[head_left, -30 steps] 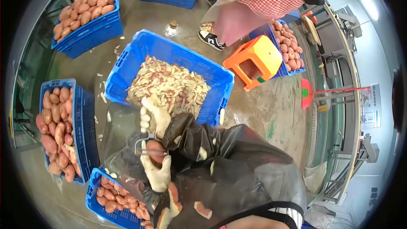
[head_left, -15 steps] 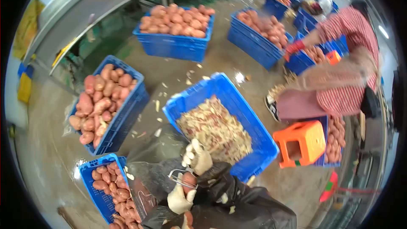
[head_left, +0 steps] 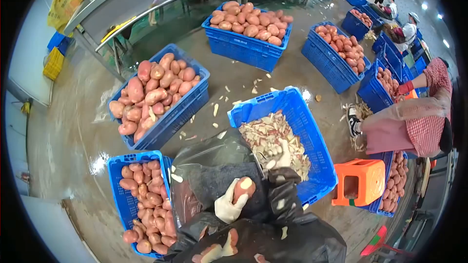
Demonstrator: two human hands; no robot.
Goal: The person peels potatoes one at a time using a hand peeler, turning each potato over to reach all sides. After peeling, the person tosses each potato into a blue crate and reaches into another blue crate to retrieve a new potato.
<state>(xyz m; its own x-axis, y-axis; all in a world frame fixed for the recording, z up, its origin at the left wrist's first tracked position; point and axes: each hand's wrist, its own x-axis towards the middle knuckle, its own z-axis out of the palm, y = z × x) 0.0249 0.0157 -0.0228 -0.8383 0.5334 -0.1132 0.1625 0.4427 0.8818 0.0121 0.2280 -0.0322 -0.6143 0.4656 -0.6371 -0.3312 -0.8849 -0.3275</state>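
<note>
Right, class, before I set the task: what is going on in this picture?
A person in white gloves is peeling red-skinned potatoes. Their left hand grips a partly peeled potato above the lap, while the right hand, blurred, is out over the blue crate of peelings. More crates of unpeeled potatoes stand around on the wet floor, and a co-worker sits on the right.

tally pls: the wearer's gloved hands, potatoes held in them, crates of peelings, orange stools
gloved hands: 2
potato held: 1
crate of peelings: 1
orange stool: 1
total: 5
</note>
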